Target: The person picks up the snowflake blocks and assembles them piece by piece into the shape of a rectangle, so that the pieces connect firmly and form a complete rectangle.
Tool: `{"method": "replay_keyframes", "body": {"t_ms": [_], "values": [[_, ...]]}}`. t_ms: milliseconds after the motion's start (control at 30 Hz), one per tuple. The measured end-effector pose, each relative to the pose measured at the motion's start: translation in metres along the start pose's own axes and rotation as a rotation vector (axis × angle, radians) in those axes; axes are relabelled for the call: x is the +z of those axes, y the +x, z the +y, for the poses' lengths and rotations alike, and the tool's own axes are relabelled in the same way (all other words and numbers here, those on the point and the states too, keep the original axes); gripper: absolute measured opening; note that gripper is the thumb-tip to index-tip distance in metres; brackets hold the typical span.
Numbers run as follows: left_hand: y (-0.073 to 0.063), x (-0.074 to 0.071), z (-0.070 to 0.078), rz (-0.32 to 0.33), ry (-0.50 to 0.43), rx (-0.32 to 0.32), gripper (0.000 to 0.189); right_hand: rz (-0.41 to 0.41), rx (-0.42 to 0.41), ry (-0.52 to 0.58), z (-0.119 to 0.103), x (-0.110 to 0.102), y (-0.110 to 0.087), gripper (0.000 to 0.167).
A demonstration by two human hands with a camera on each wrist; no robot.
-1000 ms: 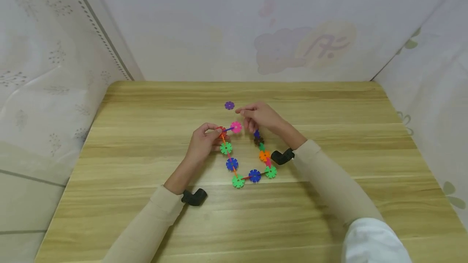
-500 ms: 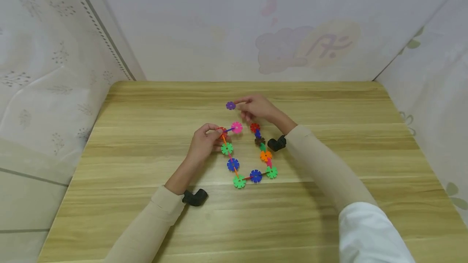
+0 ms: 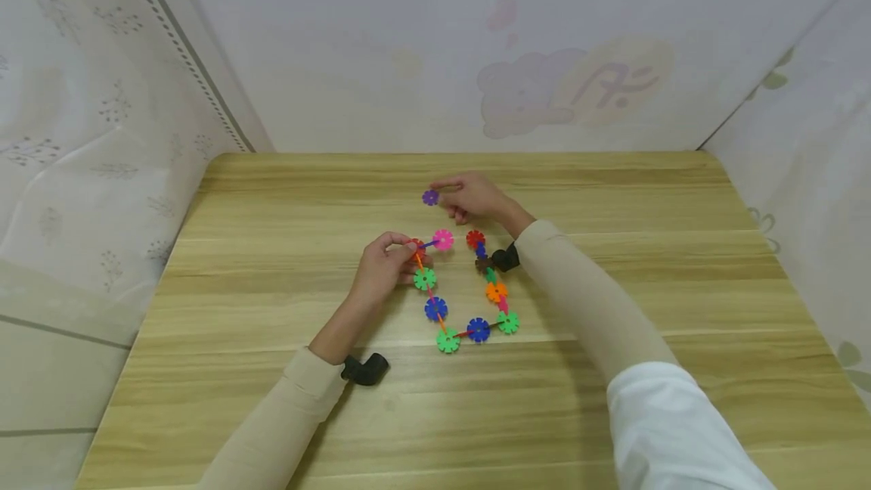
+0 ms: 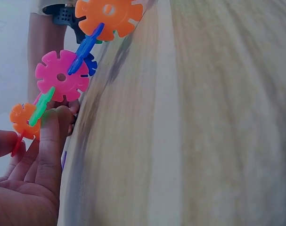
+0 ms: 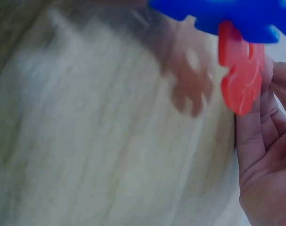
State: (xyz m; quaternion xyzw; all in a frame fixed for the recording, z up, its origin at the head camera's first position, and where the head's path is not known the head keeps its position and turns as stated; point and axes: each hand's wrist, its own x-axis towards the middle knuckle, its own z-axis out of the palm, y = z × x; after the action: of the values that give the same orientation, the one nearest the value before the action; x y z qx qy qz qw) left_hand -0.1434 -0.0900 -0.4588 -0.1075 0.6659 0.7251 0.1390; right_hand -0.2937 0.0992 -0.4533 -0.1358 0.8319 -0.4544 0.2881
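In the head view, notched plastic snowflake discs are joined into a chain bent into a U, its gap at the back. My left hand (image 3: 382, 267) pinches a red disc (image 3: 417, 247) at the chain's back left corner. From it a blue edge-on disc leads to the pink disc (image 3: 443, 240) at one free end. A red disc (image 3: 475, 239) ends the other side. Behind the gap, a loose purple disc (image 3: 431, 197) lies on the table. My right hand (image 3: 475, 197) reaches it, index fingertip at its far rim and thumb at its right rim.
Green (image 3: 447, 340) and blue discs (image 3: 478, 330) form the chain's near side. An orange disc (image 3: 497, 292) sits on the right side, below the right forearm's black wrist camera (image 3: 506, 257). The wooden table (image 3: 306, 414) meets a pale printed backdrop (image 3: 354, 82) behind.
My right hand has moved back and left from the chain's right end to the purple disc, uncovering the red end disc. My left hand keeps its pinch in place.
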Motion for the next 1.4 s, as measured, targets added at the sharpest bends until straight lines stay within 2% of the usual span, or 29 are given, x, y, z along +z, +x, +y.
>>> {"method": "replay_keyframes", "body": {"t_ms": [233, 333, 767, 1067, 1267, 1400], "values": [[-0.003, 0.000, 0.001, 0.002, -0.009, -0.004, 0.013, 0.003, -0.015, -0.129, -0.004, 0.008, 0.006, 0.040], [-0.003, 0.000, 0.001, 0.007, -0.008, -0.013, 0.014, 0.005, -0.024, -0.145, -0.005, 0.010, 0.007, 0.040], [-0.004, 0.001, 0.001, 0.010, 0.002, -0.008, 0.014, 0.041, 0.011, -0.040, 0.000, 0.008, 0.004, 0.037], [-0.002, 0.003, 0.001, 0.014, 0.016, -0.003, 0.014, 0.061, 0.040, -0.016, 0.001, 0.004, -0.002, 0.034], [-0.001, 0.004, 0.001, 0.009, 0.013, 0.011, 0.013, 0.056, 0.040, -0.052, 0.000, 0.002, -0.006, 0.015], [-0.001, 0.003, 0.000, 0.007, 0.013, 0.004, 0.013, 0.052, 0.047, -0.029, 0.003, 0.001, -0.008, 0.015]]}}
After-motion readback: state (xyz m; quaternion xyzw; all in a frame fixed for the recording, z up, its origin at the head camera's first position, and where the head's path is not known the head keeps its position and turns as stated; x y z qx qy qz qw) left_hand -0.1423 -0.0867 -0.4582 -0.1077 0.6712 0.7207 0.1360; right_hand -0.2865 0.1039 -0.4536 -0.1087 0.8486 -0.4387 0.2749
